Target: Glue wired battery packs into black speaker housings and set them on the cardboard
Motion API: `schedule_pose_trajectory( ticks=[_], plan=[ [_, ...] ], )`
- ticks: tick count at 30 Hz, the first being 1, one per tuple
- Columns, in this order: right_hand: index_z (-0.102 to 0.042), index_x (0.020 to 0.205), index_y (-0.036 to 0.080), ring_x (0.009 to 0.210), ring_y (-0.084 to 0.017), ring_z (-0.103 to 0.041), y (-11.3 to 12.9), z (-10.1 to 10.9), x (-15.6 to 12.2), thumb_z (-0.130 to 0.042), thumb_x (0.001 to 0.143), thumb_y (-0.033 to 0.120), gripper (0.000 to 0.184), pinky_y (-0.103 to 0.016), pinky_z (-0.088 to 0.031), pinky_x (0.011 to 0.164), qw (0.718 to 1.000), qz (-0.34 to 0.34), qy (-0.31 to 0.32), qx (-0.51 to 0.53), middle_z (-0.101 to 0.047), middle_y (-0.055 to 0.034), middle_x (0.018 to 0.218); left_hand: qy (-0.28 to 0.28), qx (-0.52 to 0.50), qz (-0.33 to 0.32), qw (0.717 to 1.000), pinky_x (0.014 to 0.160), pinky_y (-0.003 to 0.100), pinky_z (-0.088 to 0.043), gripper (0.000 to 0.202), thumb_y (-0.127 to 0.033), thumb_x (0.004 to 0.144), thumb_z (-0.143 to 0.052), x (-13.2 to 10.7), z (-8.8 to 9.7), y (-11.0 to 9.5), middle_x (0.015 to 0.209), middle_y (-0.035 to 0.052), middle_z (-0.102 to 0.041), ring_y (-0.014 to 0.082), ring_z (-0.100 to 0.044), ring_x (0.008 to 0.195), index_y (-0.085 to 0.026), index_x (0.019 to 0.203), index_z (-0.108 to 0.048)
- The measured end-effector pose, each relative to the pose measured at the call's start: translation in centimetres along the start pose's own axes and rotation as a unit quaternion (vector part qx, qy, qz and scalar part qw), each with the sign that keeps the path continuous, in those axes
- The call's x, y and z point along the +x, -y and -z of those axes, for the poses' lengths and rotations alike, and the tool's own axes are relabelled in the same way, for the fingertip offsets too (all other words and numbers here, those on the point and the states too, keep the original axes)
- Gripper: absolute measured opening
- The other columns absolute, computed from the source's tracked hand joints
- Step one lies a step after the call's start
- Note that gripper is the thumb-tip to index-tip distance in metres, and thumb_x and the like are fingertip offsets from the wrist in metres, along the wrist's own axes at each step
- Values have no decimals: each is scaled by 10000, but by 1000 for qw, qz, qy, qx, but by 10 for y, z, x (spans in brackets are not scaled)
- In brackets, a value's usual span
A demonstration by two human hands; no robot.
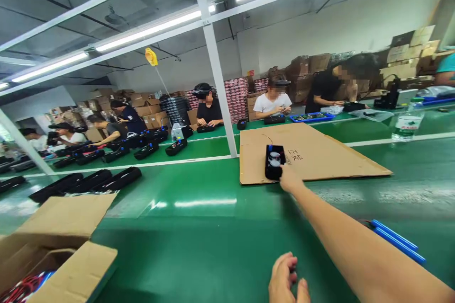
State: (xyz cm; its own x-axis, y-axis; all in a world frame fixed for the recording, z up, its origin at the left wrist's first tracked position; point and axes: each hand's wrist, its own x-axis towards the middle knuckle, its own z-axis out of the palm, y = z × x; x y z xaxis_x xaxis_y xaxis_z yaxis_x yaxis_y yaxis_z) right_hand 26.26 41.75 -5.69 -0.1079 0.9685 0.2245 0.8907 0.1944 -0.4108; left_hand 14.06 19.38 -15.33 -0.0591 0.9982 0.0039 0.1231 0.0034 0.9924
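My right hand [289, 178] reaches far forward, its fingers closed on the near right corner of a black housing [269, 170]. Inside the housing sits a round, silvery part [274, 158], and a bit of blue shows at its top end. The housing is at the left part of a flat cardboard sheet [330, 156] with handwriting on it; a thin wire runs up from it. Low in the view, my left hand [286, 281] is over the green table with fingers loosely curled, thumb apart, and nothing in it.
Blue cylindrical battery packs [398, 241] lie beneath my right forearm. An open carton [67, 255] with red wires stands at the left front. Several black housings [88, 182] line the left side. A water bottle [407, 123] stands at right. Co-workers sit across, behind a white post [222, 71].
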Motion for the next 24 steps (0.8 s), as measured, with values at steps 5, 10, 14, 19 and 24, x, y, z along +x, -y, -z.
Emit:
schedule_pose_trajectory(
  ticks=[5, 10, 14, 19, 24],
  plan=[
    [-345, 1379, 158, 1303, -251, -250, 18, 10, 9, -557, 864, 212, 560, -445, -286, 1073, 996, 90, -1, 0, -195, -120, 1438, 48, 22, 9, 999, 1004, 361, -423, 407, -330, 695, -547, 0, 11, -26, 1230, 150, -539, 259, -514, 1140, -132, 1036, -648],
    [-291, 1410, 141, 1338, -159, -191, -57, 61, -86, -454, 849, 159, 585, -303, -208, 1132, 995, 37, -63, -64, -179, -81, 1454, 46, 58, -12, 997, 1035, 431, -379, 411, -418, 722, -495, -2, 13, -46, 1169, 121, -583, 258, -519, 1125, -160, 1002, -650],
    [-352, 1346, 10, 1321, -251, -216, -148, 94, -189, -361, 857, 144, 507, -414, -249, 1102, 967, -154, -143, -146, -231, -171, 1416, 59, 87, -15, 994, 1049, 445, -353, 462, -465, 697, -478, -1, 15, -50, 1152, 109, -596, 263, -521, 1116, -161, 1003, -643],
    [-446, 1279, 63, 1257, -307, -293, -204, 103, -273, -507, 826, 183, 472, -456, -296, 1037, 919, -285, -141, -234, -296, -166, 1377, 91, 94, -14, 991, 1051, 431, -356, 543, -505, 670, -499, 6, 16, -44, 1186, 113, -578, 261, -524, 1121, -147, 1063, -607],
    [-576, 1038, 91, 1071, -219, -468, -210, 112, -282, -486, 911, 258, 228, -398, -427, 895, 906, -332, -76, -251, -523, -111, 1066, 109, 74, -18, 991, 1031, 405, -386, 549, -514, 652, -565, 4, 20, -42, 1177, 103, -590, 252, -551, 1094, -163, 1073, -603]
  ],
)
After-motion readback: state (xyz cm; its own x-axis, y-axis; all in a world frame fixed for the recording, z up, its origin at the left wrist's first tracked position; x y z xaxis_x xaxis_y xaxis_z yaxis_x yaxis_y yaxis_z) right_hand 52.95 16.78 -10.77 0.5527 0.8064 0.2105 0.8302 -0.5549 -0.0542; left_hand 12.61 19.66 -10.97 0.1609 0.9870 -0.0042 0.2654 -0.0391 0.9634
